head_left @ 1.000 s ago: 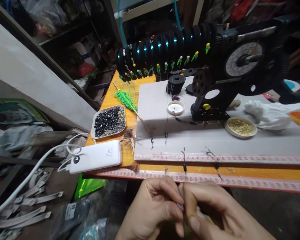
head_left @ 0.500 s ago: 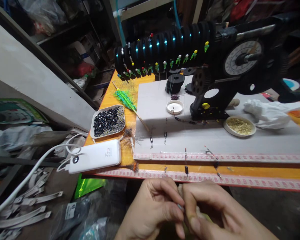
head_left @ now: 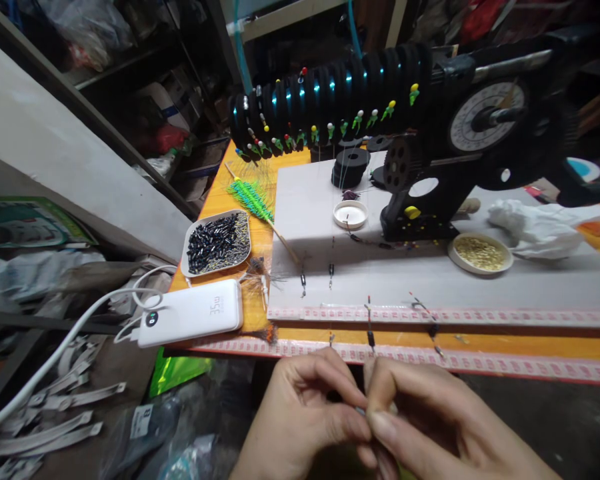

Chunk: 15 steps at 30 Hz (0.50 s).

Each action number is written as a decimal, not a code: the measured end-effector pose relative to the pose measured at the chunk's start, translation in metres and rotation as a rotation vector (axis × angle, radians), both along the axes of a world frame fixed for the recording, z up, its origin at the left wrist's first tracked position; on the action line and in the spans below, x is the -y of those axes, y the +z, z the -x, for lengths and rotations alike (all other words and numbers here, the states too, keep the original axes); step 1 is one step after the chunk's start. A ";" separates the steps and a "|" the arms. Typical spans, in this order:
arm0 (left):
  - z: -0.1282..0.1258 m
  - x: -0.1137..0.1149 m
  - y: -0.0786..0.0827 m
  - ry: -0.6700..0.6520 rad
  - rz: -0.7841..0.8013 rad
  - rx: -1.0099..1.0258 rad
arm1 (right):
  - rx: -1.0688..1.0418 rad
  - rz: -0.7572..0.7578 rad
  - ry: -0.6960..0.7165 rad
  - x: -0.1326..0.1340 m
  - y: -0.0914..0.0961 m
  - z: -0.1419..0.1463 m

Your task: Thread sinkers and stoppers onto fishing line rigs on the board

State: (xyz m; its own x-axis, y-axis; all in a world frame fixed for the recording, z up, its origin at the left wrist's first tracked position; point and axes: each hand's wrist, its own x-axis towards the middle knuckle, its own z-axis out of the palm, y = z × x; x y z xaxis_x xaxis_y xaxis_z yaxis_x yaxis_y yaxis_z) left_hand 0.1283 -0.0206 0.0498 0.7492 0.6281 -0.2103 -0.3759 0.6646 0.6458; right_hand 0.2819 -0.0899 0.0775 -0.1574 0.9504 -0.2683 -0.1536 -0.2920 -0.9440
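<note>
My left hand [head_left: 305, 413] and my right hand [head_left: 425, 420] meet just below the front edge of the orange table [head_left: 530, 347]. Both are closed in a pinch on a tiny grey piece [head_left: 363, 411] held between thumbs and fingertips; I cannot make out what it is. A thin line with small black and red fittings [head_left: 369, 327] runs from the hands up across the white board [head_left: 430, 273] toward the black winding machine [head_left: 430, 127]. The machine's roller carries several black spools with small coloured floats.
A white power bank [head_left: 193, 313] with its cable lies at the table's left corner, behind it a tray of small black tubes [head_left: 219, 242]. A green bristled bundle [head_left: 250, 199], a white lid [head_left: 351, 214], a dish of gold beads [head_left: 481, 253] and crumpled white cloth [head_left: 535, 227] sit farther back. Clutter covers the floor at left.
My right thumb has shifted over the pinch and both hands rose slightly toward the table edge. The black fitting on the line moved a little. Nothing else changed.
</note>
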 end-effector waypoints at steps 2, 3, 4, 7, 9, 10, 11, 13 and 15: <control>0.003 -0.004 0.007 0.073 -0.153 -0.145 | 0.227 -0.113 -0.027 0.001 0.002 -0.005; 0.005 -0.006 0.011 0.110 -0.239 -0.210 | 0.312 -0.173 -0.050 0.001 0.003 -0.007; 0.006 -0.008 0.015 0.142 -0.325 -0.271 | 0.363 -0.220 -0.066 0.000 0.003 -0.010; 0.008 -0.006 0.020 0.206 -0.623 -0.381 | 0.292 -0.162 -0.071 0.000 -0.001 -0.014; 0.006 -0.001 0.020 0.253 -0.780 -0.367 | 0.117 -0.048 -0.063 0.001 -0.006 -0.014; 0.005 0.003 0.019 0.277 -0.817 -0.336 | 0.036 -0.021 -0.083 0.002 -0.009 -0.013; 0.003 0.007 0.017 0.294 -0.818 -0.303 | -0.019 -0.028 -0.115 0.004 -0.011 -0.012; -0.003 0.015 0.015 0.311 -0.746 -0.245 | -0.038 -0.153 -0.201 0.007 -0.014 -0.008; -0.009 0.020 0.014 0.312 -0.668 -0.191 | 0.039 -0.335 -0.281 0.010 -0.013 -0.005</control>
State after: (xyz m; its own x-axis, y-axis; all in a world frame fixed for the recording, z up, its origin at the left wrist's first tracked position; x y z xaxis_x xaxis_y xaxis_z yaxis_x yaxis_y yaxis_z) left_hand 0.1372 -0.0409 0.0639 0.5045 0.8443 0.1808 -0.3241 -0.0090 0.9460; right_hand 0.2870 -0.0998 0.0648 0.1233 0.9905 0.0616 -0.1460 0.0795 -0.9861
